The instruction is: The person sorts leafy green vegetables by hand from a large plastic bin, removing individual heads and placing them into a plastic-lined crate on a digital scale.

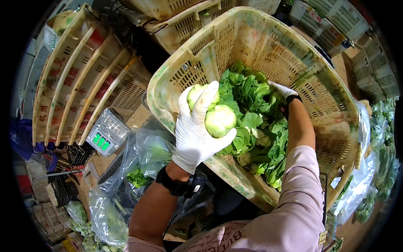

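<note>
Two heads of green bok choy [220, 121] are gripped in my left hand [193, 138], which wears a white glove. Their pale cut bases face up, over the near-left part of a large, stained plastic crate [277, 53]. My right hand [282, 89], also gloved, reaches down inside the crate by its right wall. It touches the loose pile of bok choy [244, 89], and leaves hide its fingers, so whether it grasps a head cannot be seen. More leafy heads lie at mixed angles on the crate's floor, some with their cut ends showing.
At left, several nested crates [78, 72] lean beside a digital scale [108, 132] with a lit green display. A clear plastic bag [151, 148] with greens sits below my left arm. Other crates [185, 30] stand behind. Bagged greens [382, 151] line the right side.
</note>
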Demonstrator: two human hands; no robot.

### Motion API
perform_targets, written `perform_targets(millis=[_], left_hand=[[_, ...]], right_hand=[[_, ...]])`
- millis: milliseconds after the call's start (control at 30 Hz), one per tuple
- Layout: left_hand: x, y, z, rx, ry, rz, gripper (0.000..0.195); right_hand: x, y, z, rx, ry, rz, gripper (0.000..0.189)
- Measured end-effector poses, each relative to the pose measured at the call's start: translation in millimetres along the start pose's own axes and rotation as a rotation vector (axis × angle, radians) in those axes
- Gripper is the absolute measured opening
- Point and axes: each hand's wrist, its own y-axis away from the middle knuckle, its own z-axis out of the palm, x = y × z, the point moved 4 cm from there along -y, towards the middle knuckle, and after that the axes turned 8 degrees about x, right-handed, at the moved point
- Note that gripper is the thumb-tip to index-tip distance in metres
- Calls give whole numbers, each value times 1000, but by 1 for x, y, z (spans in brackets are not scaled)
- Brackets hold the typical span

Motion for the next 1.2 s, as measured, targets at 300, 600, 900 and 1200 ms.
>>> perform_targets(millis=[300, 600, 900, 1200], left_hand=[[-1, 4, -1, 8, -63, -27, 96], [3, 2, -5, 61, -115, 6, 98], [5, 0, 3, 74, -114, 14, 98], [0, 4, -4, 104, -141, 19, 95]], right_hand=[[-33, 63, 16, -24, 293, -370, 69], [-13, 210, 47, 550, 437, -942, 78], [67, 272, 73, 3, 753, -717, 51], [1, 189, 35, 649, 346, -644, 36]])
